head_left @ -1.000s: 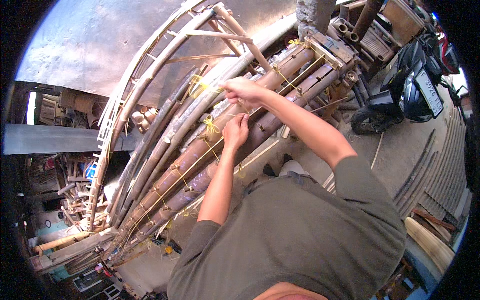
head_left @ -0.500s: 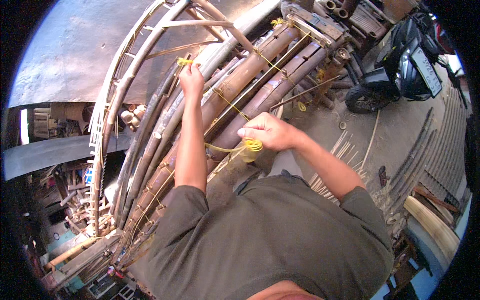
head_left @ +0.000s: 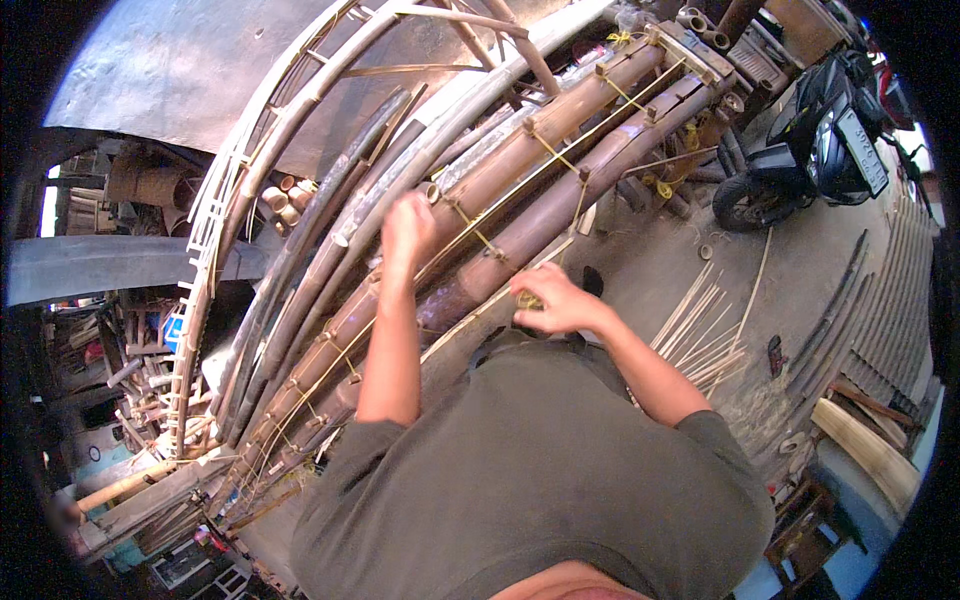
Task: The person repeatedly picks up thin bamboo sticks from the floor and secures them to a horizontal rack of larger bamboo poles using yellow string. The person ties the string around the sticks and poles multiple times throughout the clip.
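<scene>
Motorcycle plate (head_left: 857,150) lettered — hands (head_left: 555,302) near bamboo (head_left: 540,228).

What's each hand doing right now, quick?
Left hand: blurred, near the bamboo pole; open or closed can't be told.
Right hand: closed, holding bundled yellow cord.

Motorbike (head_left: 825,150) Standing Near Ridged Panel (head_left: 905,290)

Over there, pale sticks (head_left: 697,318) are fanning across the floor (head_left: 650,260), dark poles (head_left: 832,305) are lying alongside the panel, a slab (head_left: 865,450) is resting nearby, and short tubes (head_left: 290,200) are clustering off left.
</scene>
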{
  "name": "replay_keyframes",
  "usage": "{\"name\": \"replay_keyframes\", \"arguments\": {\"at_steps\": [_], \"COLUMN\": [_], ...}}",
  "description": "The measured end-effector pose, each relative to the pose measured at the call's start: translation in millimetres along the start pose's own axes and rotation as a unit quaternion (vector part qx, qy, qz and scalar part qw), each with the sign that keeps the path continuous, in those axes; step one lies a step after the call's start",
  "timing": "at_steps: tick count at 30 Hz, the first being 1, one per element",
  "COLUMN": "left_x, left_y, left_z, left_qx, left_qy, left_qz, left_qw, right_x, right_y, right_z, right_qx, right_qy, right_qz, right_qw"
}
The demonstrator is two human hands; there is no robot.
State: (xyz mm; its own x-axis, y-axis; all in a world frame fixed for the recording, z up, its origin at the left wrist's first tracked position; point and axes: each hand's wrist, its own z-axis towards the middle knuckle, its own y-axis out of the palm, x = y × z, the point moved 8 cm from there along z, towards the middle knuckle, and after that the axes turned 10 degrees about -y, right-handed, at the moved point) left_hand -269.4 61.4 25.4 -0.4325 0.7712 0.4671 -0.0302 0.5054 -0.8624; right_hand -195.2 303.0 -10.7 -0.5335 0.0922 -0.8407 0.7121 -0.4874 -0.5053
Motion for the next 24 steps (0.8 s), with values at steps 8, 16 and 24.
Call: {"name": "replay_keyframes", "arguments": {"at_steps": [8, 16, 24], "left_x": [-1, 18, -6], "left_y": [43, 47, 48], "left_z": [-67, -66, -61], "left_qx": [-0.003, -0.003, -0.001], "left_qy": [-0.040, -0.070, -0.048], "left_qz": [-0.025, 0.016, -0.057], "left_qw": [0.999, 0.997, 0.997], "right_x": [-80, -14, -20], "right_y": [12, -23, -34], "right_z": [-21, 72, 217], "right_qx": [-0.043, 0.448, -0.074], "right_qy": [0.244, 0.101, 0.082], "right_qz": [-0.119, 0.299, -0.309], "right_qw": [0.962, 0.836, 0.945]}}
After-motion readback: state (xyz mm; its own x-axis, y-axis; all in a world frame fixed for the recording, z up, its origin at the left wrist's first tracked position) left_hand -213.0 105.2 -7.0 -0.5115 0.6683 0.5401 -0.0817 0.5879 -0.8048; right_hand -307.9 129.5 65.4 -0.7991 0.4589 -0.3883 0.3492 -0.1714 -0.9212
